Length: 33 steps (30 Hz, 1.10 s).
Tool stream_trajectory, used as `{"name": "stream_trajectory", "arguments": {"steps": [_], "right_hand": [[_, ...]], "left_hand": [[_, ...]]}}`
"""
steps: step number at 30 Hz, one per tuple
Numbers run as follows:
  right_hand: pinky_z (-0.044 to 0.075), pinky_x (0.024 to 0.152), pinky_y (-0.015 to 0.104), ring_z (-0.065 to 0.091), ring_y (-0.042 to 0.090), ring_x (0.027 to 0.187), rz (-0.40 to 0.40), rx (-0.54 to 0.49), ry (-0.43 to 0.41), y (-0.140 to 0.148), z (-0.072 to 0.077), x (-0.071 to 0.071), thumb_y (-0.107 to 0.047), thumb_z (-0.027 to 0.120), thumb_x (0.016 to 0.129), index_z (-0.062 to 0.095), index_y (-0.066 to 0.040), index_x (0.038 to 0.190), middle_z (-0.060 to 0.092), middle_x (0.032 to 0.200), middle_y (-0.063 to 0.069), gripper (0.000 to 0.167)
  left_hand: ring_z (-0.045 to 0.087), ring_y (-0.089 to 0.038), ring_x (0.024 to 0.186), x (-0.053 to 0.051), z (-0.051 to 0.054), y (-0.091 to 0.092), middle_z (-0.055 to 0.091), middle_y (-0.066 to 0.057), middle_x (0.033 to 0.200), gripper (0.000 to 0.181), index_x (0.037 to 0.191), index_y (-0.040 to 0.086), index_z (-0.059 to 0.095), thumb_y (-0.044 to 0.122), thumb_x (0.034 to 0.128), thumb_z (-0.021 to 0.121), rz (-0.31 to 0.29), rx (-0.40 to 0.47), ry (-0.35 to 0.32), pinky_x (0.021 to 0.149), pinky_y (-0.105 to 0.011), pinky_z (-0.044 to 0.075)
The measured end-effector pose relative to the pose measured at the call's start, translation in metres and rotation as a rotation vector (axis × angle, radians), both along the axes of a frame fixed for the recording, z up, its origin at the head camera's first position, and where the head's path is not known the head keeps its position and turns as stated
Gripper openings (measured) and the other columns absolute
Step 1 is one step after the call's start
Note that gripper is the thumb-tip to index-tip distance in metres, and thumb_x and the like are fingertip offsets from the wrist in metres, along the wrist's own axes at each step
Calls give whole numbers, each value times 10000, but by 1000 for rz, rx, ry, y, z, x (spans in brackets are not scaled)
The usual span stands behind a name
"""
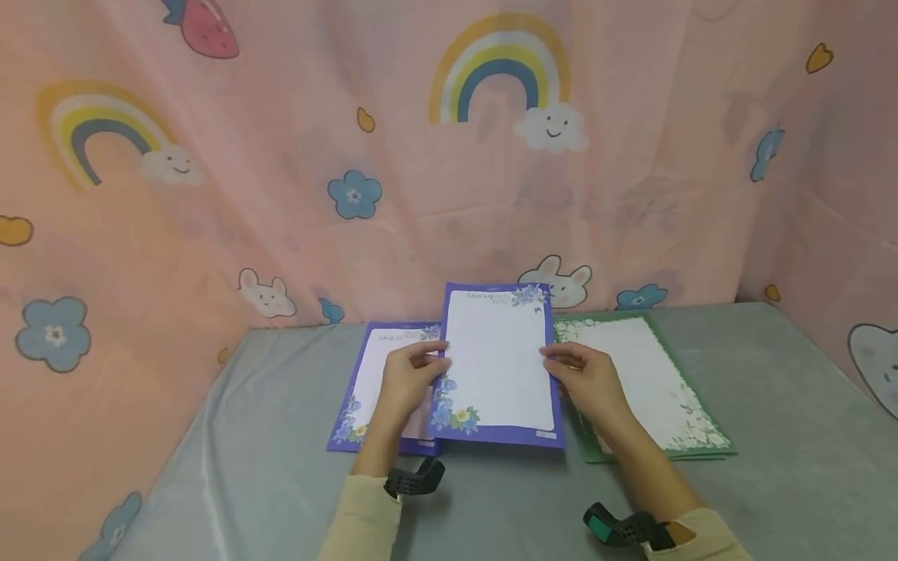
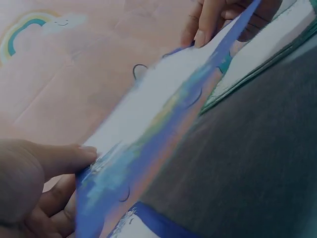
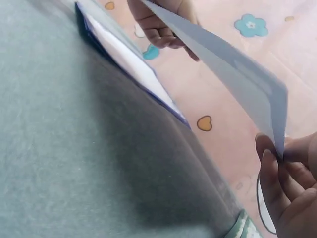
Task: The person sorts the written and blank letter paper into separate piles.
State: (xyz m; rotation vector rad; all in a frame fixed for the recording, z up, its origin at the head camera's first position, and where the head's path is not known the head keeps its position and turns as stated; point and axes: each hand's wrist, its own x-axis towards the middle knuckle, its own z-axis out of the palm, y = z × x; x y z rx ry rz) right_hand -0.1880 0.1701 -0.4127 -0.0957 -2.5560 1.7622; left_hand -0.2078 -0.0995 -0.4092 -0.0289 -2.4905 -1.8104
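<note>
A purple-bordered sheet of paper [image 1: 500, 358] with blue flowers at its corners is held up off the table between both hands. My left hand [image 1: 408, 378] pinches its left edge, thumb on the printed face, as the left wrist view also shows. On the opposite edge my right hand [image 1: 588, 382] pinches the sheet between thumb and fingers; its pale back [image 3: 237, 74] shows in the right wrist view. Behind my left hand lies a similar purple-bordered sheet [image 1: 375, 374]. A green-bordered stack of sheets [image 1: 648, 382] with white flowers lies behind my right hand.
A grey cloth covers the table [image 1: 281, 483]. Behind it hangs a pink curtain [image 1: 421, 234] printed with rainbows, flowers and rabbits. Each wrist wears a dark strap, the left one a black band [image 1: 415, 477].
</note>
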Motion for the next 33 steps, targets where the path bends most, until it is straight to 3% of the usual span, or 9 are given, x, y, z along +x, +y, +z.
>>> {"name": "stream_trajectory", "arguments": {"steps": [4, 11, 14, 18, 22, 27, 33], "right_hand": [[572, 791, 226, 624, 107, 951, 45, -6, 0, 1, 5, 1, -244, 632, 1006, 659, -123, 1343, 668, 1311, 152, 359], [578, 751, 217, 640, 74, 856, 108, -30, 32, -9, 15, -6, -258, 658, 991, 667, -94, 1332, 694, 1238, 176, 378], [590, 725, 233, 651, 105, 820, 142, -13, 67, -24, 17, -13, -217, 662, 987, 677, -77, 1312, 715, 1173, 189, 354], [598, 688, 267, 660, 151, 760, 188, 13, 103, -51, 16, -22, -146, 658, 981, 695, -61, 1277, 734, 1109, 194, 311], [606, 697, 315, 665, 176, 730, 209, 31, 65, -76, 16, -28, -128, 664, 972, 714, -83, 1249, 735, 1088, 163, 285], [604, 671, 322, 657, 177, 706, 239, 33, 31, -103, 7, -31, -80, 688, 940, 723, -57, 1218, 738, 1072, 154, 281], [551, 570, 269, 601, 135, 613, 228, 40, 22, -125, -10, -33, -40, 700, 911, 739, -44, 1173, 740, 1021, 137, 265]], "left_hand": [[679, -135, 881, 0, 2, -7, 741, -88, 1013, 270, 1183, 159, 759, 172, 914, 745, -18, -11, -16, 842, -310, 587], [686, -132, 860, 0, 13, -31, 746, -108, 1006, 298, 1210, 145, 743, 158, 912, 745, -55, 15, -20, 879, -350, 595], [682, -141, 874, 0, 18, -49, 736, -129, 1043, 323, 1250, 144, 718, 160, 927, 728, -58, -28, -6, 876, -348, 595], [697, -158, 933, 1, 21, -73, 717, -143, 1149, 354, 1292, 142, 691, 175, 940, 709, -15, -122, -11, 863, -326, 590], [692, -226, 1028, 0, 18, -94, 689, -160, 1213, 364, 1305, 123, 679, 161, 943, 698, 30, -169, -36, 867, -333, 581], [656, -290, 1134, -2, 10, -112, 687, -172, 1213, 345, 1281, 96, 691, 138, 938, 694, 86, -233, -54, 984, -426, 547], [657, -283, 1076, -5, -6, -124, 694, -176, 1192, 321, 1270, 78, 697, 127, 954, 676, 123, -319, -87, 953, -415, 559]]}}
